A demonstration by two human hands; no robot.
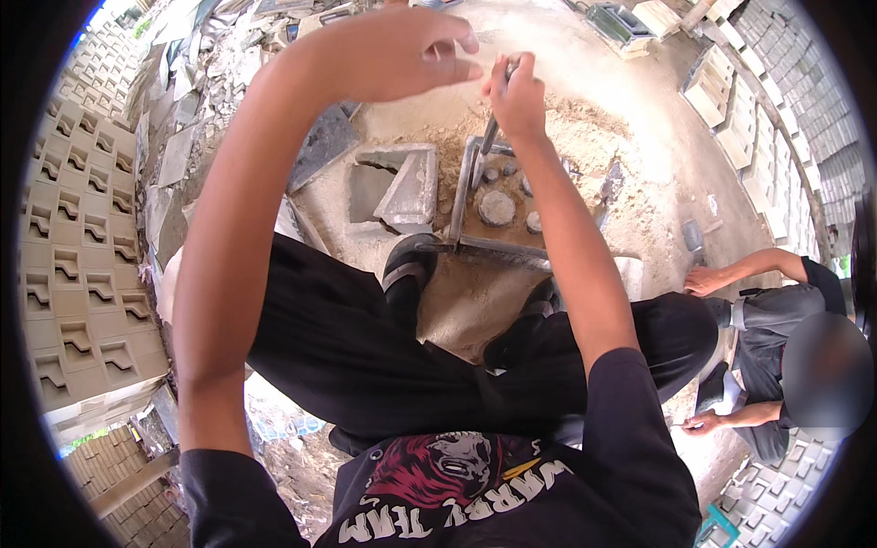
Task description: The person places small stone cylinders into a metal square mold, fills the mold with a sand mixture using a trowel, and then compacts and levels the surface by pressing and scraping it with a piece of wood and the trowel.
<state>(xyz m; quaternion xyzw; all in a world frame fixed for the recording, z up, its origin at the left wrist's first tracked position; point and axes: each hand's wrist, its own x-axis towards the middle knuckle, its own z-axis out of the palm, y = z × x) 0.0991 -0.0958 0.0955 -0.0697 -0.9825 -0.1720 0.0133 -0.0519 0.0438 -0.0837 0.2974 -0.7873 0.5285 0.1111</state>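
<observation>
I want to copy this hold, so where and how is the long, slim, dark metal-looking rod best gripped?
Probably near the top of that long, slim, dark rod, from the right, in a wrapped grip, as the bare right hand does. Its slim shaft suits a closed fist, and it slants down toward the left side of the grey, four-sided frame, leaving its upper end clear.

Near one o'clock, the person's bar (491, 135) looks like dull metal, the frame (502, 251) rough and matt; at nine, stacked blocks (71, 239) resemble matt concrete.
</observation>
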